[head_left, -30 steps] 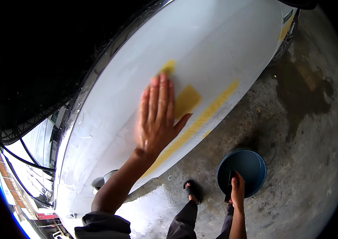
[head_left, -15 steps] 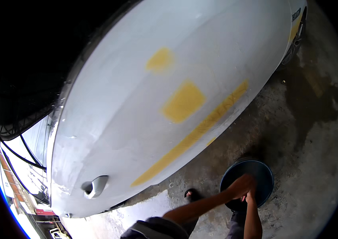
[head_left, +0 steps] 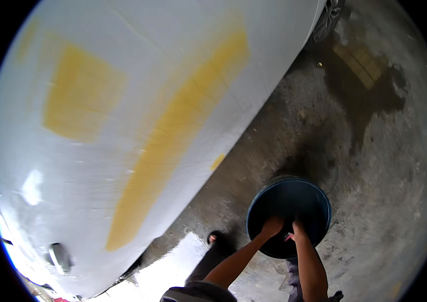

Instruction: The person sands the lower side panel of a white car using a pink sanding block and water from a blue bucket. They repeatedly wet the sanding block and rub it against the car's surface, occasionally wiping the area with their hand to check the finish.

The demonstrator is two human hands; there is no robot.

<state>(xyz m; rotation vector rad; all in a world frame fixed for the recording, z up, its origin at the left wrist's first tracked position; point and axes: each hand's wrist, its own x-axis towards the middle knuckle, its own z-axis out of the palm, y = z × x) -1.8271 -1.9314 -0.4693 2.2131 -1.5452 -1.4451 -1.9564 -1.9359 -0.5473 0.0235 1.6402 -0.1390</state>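
A large dark blue bucket stands on the floor, and both my hands reach down into it. My left hand is inside at the left, its fingers lost in the dark interior. Close beside it, a little apart, my right hand dips in too, and its fingers are mostly hidden as well. A small pinkish-red spot shows at the right hand's inner edge; what it is I cannot make out. The dark inside of the bucket hides whatever the hands touch.
A white car side with yellow patches and a long yellow strip fills the left. Its door handle is at lower left, a wheel at top. Wet stains darken the concrete. My foot stands left of the bucket.
My hands were close together over the bucket, the left one blurred; now they are lower inside and slightly apart. The view has moved down and closer to the car's side and the bucket.
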